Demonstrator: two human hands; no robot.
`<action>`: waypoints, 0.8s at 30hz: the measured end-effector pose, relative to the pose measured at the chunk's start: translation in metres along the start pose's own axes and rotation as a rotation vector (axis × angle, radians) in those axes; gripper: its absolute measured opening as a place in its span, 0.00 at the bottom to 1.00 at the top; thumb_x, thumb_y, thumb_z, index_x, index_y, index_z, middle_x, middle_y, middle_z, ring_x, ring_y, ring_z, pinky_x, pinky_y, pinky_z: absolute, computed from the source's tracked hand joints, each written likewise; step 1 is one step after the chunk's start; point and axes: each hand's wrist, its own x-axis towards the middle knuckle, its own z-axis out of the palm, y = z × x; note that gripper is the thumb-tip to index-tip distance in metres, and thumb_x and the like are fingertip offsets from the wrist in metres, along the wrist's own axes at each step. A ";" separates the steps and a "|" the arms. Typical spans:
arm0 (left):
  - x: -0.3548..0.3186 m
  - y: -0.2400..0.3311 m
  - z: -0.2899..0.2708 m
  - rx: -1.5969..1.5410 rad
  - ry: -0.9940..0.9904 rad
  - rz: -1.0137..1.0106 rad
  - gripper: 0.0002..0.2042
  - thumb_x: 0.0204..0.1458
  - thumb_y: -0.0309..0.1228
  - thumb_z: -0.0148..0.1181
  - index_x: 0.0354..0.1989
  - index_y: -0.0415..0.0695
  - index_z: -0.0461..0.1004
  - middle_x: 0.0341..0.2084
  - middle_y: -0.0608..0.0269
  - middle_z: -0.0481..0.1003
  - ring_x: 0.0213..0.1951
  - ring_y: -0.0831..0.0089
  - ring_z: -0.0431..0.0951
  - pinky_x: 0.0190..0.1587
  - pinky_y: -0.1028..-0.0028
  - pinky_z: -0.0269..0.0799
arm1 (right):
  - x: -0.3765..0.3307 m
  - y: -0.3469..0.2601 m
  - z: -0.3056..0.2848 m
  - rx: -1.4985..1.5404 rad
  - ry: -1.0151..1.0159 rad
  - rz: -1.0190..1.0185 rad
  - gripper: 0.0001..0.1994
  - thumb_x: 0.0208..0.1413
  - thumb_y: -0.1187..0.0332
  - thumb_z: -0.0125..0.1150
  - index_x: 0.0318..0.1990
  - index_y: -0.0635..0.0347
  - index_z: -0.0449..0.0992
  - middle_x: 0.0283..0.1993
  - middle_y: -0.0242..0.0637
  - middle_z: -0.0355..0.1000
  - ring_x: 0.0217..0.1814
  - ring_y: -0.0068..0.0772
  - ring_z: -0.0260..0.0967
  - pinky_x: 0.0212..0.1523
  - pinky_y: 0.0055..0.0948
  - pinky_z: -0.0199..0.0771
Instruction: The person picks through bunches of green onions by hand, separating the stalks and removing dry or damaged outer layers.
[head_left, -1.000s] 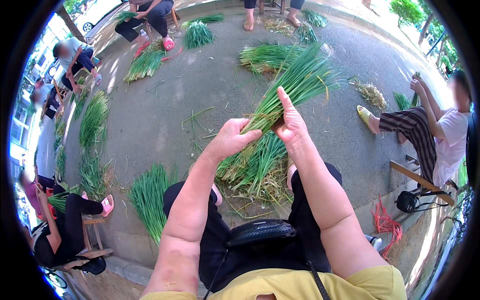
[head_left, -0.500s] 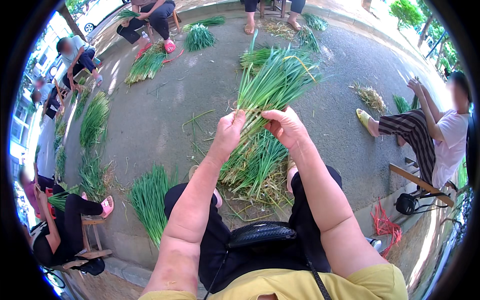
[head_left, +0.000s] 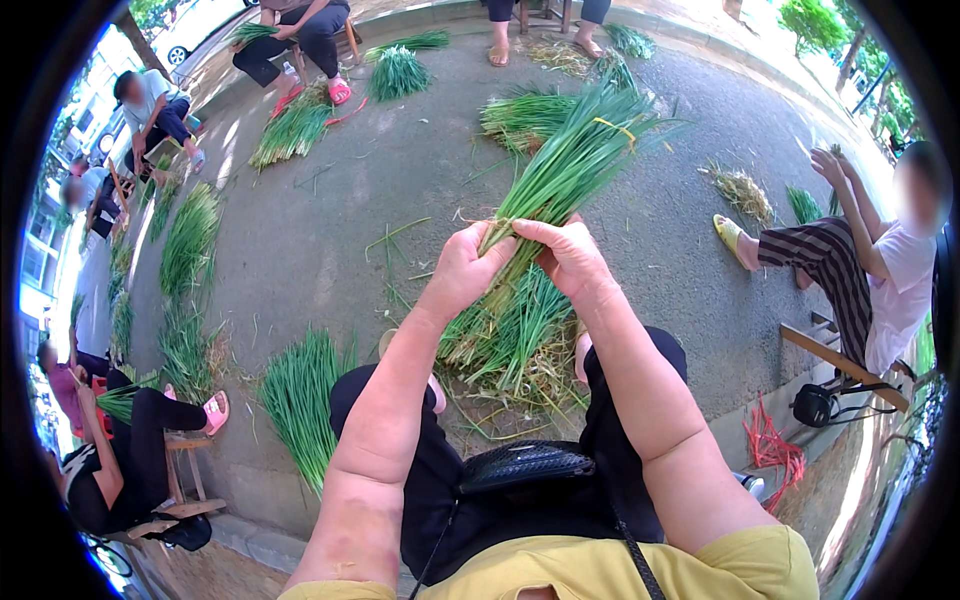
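A thick bunch of long green chives (head_left: 572, 165) is held out in front of me, its leaf tips fanning up and to the right, with one yellow blade lying across them. My left hand (head_left: 466, 262) grips the pale stem ends from the left. On the other side, my right hand (head_left: 572, 260) closes around the same stems, its thumb pointing toward my left thumb. Below the hands, between my feet, a heap of loose chives (head_left: 520, 325) lies on the ground over yellowed trimmings (head_left: 540, 385). The fingers under the bunch are partly hidden.
A neat chive pile (head_left: 303, 400) lies by my left knee, another chive pile (head_left: 525, 115) ahead. A black bag (head_left: 525, 466) rests on my lap. Several people sit around, one person (head_left: 900, 270) on a bench at right. Red ties (head_left: 772, 445) lie near the kerb.
The bunch has swung to the right and its leaves look more gathered. My left thumb has shifted from upright to lying toward the right hand.
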 end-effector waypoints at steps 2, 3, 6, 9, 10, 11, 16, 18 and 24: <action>-0.001 0.002 0.000 -0.236 -0.005 -0.083 0.13 0.57 0.34 0.51 0.44 0.36 0.69 0.35 0.70 0.73 0.35 0.84 0.70 0.39 0.81 0.67 | 0.000 0.002 0.002 0.000 -0.008 -0.010 0.24 0.38 0.79 0.67 0.45 0.57 0.64 0.38 0.34 0.70 0.40 0.30 0.70 0.41 0.30 0.71; -0.001 0.001 -0.001 -0.213 0.014 -0.060 0.13 0.57 0.34 0.51 0.44 0.36 0.70 0.34 0.70 0.73 0.35 0.84 0.70 0.38 0.80 0.67 | 0.000 0.003 0.003 0.000 -0.011 -0.013 0.25 0.38 0.79 0.67 0.45 0.57 0.64 0.38 0.34 0.70 0.40 0.30 0.70 0.41 0.30 0.71; 0.000 -0.007 -0.004 0.003 0.125 0.000 0.13 0.56 0.35 0.51 0.41 0.36 0.70 0.28 0.64 0.73 0.31 0.75 0.71 0.35 0.75 0.68 | -0.001 0.006 0.005 -0.017 0.006 -0.023 0.25 0.38 0.78 0.67 0.45 0.57 0.64 0.39 0.33 0.70 0.41 0.30 0.69 0.42 0.31 0.70; 0.000 -0.002 -0.004 0.414 0.290 0.044 0.13 0.55 0.37 0.50 0.34 0.37 0.71 0.21 0.48 0.73 0.27 0.54 0.74 0.32 0.63 0.69 | 0.003 0.015 -0.001 0.049 0.018 -0.001 0.23 0.39 0.78 0.66 0.45 0.57 0.65 0.39 0.33 0.70 0.41 0.29 0.69 0.43 0.31 0.70; -0.001 0.002 -0.003 0.484 0.315 0.059 0.13 0.55 0.37 0.50 0.33 0.37 0.70 0.21 0.46 0.73 0.27 0.51 0.74 0.32 0.61 0.68 | 0.005 0.018 -0.003 0.087 0.019 0.011 0.23 0.39 0.78 0.66 0.45 0.58 0.65 0.40 0.32 0.70 0.41 0.29 0.69 0.43 0.31 0.69; -0.003 0.008 -0.002 0.556 0.344 0.074 0.14 0.55 0.37 0.49 0.31 0.37 0.70 0.21 0.44 0.72 0.28 0.48 0.73 0.31 0.60 0.68 | 0.004 0.019 0.000 0.121 0.022 0.005 0.21 0.40 0.78 0.65 0.44 0.58 0.66 0.39 0.32 0.71 0.41 0.29 0.69 0.44 0.31 0.69; -0.007 0.006 0.002 0.719 0.468 0.158 0.12 0.54 0.35 0.50 0.32 0.37 0.69 0.21 0.46 0.72 0.27 0.49 0.73 0.30 0.59 0.67 | -0.001 0.022 0.009 0.336 0.108 0.080 0.15 0.45 0.78 0.61 0.43 0.60 0.71 0.41 0.34 0.72 0.43 0.31 0.69 0.49 0.31 0.67; -0.005 0.004 0.001 0.605 0.443 0.151 0.11 0.54 0.35 0.50 0.32 0.37 0.69 0.19 0.50 0.72 0.25 0.55 0.73 0.29 0.63 0.68 | 0.004 0.028 0.003 0.341 0.116 0.069 0.14 0.45 0.78 0.61 0.42 0.61 0.71 0.41 0.35 0.72 0.43 0.33 0.69 0.50 0.33 0.68; -0.008 0.000 -0.016 -0.381 0.118 -0.172 0.08 0.58 0.32 0.47 0.34 0.42 0.70 0.27 0.68 0.73 0.30 0.82 0.71 0.33 0.80 0.67 | 0.013 0.034 -0.013 0.423 0.170 0.128 0.12 0.46 0.78 0.61 0.40 0.65 0.69 0.40 0.43 0.72 0.42 0.40 0.70 0.50 0.40 0.70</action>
